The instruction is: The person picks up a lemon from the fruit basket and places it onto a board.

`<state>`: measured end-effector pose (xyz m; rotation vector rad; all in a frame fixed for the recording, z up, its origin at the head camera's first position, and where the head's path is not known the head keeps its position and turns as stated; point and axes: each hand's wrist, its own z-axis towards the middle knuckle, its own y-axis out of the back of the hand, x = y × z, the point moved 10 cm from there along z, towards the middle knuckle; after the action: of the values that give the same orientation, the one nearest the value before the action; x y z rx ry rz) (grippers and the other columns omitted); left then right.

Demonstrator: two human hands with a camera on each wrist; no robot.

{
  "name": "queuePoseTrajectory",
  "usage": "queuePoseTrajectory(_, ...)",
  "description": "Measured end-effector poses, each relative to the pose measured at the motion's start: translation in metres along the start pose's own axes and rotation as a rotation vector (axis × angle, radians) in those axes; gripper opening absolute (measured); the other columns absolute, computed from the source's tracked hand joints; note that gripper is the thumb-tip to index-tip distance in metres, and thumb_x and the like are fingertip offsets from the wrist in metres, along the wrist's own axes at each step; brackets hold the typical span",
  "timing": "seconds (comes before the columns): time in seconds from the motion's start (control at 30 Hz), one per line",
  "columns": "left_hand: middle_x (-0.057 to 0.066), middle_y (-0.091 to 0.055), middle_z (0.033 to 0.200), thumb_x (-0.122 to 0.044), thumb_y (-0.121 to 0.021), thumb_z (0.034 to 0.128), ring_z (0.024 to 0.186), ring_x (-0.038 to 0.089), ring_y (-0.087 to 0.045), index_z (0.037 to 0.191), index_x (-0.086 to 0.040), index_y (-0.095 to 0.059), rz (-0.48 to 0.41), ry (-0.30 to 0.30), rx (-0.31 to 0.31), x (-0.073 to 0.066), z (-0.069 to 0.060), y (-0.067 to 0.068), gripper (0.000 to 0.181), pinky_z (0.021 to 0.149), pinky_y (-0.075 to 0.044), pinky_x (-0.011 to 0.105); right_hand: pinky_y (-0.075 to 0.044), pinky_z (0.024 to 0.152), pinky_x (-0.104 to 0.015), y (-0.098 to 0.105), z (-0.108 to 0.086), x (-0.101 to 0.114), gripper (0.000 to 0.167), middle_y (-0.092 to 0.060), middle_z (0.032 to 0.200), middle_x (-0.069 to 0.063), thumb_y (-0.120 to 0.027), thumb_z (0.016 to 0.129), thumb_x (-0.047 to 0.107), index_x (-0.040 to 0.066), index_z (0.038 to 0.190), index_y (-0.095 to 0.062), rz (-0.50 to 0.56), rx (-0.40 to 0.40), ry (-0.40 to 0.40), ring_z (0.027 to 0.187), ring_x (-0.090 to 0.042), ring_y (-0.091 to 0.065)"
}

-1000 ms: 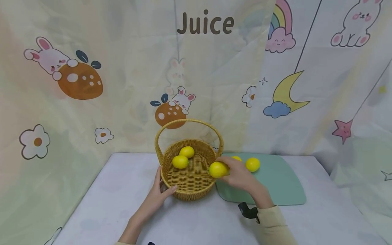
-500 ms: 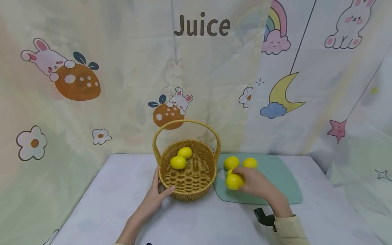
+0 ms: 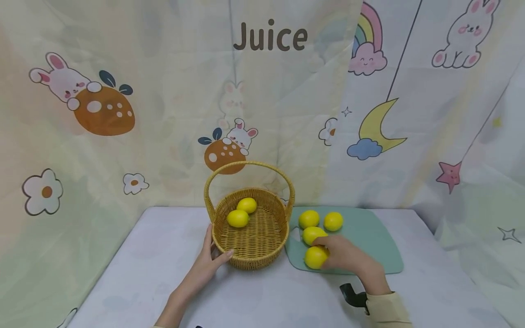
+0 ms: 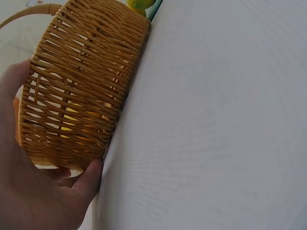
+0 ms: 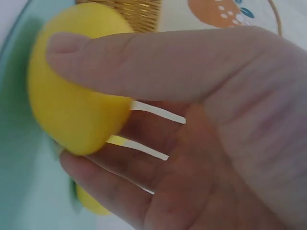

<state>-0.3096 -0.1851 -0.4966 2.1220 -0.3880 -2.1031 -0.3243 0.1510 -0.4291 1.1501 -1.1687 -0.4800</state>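
My left hand (image 3: 211,257) grips the wicker basket (image 3: 253,263) at its near left side, thumb at the rim in the head view. The left wrist view shows this hand (image 4: 43,191) against the woven wall (image 4: 81,91). Inside the basket lie two lemons, one lemon (image 3: 247,205) behind the other lemon (image 3: 238,218). My right hand (image 3: 348,257) holds a lemon (image 3: 316,258) at the green board's near left part. In the right wrist view, the thumb (image 5: 110,62) lies across this lemon (image 5: 72,105), with fingers on its other side.
On the green board (image 3: 369,241), right of the basket, lie a back left lemon (image 3: 309,219), a back right lemon (image 3: 333,221) and a middle lemon (image 3: 314,236) just behind the held one. A printed curtain (image 3: 172,114) hangs behind the white table (image 3: 262,300).
My right hand has carried its lemon from the basket's right rim rightward, then toward the board's near edge. The left hand keeps its grip on the basket. The head view has shifted slightly.
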Motion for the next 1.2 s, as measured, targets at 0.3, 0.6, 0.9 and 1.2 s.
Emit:
queuePoseTrajectory(0.3,0.006,0.006,0.169,-0.044,-0.069,0.0916,0.154,0.038,-0.012,0.151,-0.051,0.016,0.001,0.004,-0.004,0.001,0.001,0.000,0.104,0.122,-0.022,0.058,-0.051,0.094,-0.051,-0.006,0.001,-0.004,0.060,-0.069,0.119,-0.005,-0.084,0.065,0.000,0.006,0.122,-0.068,0.044,0.002,-0.057,0.104,-0.021,-0.061)
queuePoseTrajectory(0.6,0.008,0.004,0.169,-0.044,-0.069,0.0915,0.154,0.038,-0.013,0.151,-0.050,0.016,-0.002,-0.005,-0.006,0.001,0.002,0.000,0.104,0.122,-0.022,0.057,-0.054,0.085,-0.044,0.011,-0.010,0.001,0.056,-0.068,0.126,-0.006,-0.081,0.073,0.003,0.008,0.127,-0.066,0.059,-0.004,-0.122,0.103,-0.024,-0.061)
queuePoseTrajectory(0.9,0.009,0.003,0.169,-0.045,-0.069,0.0912,0.153,0.040,-0.014,0.153,-0.048,0.015,0.019,-0.001,-0.029,0.000,0.000,0.004,0.104,0.121,-0.022,0.059,-0.054,0.092,-0.049,0.022,0.002,0.035,0.052,-0.067,0.127,-0.004,-0.080,0.082,0.016,0.014,0.131,-0.063,0.033,-0.042,-0.032,0.112,-0.027,-0.064)
queuePoseTrajectory(1.2,0.007,0.004,0.169,-0.045,-0.070,0.0904,0.154,0.038,-0.012,0.152,-0.051,0.014,0.011,0.013,-0.028,0.002,0.001,0.001,0.104,0.121,-0.022,0.059,-0.056,0.090,-0.044,0.016,0.024,0.080,0.048,-0.069,0.124,-0.005,-0.074,0.087,0.012,0.013,0.134,-0.062,0.087,-0.119,0.172,0.109,-0.024,-0.064)
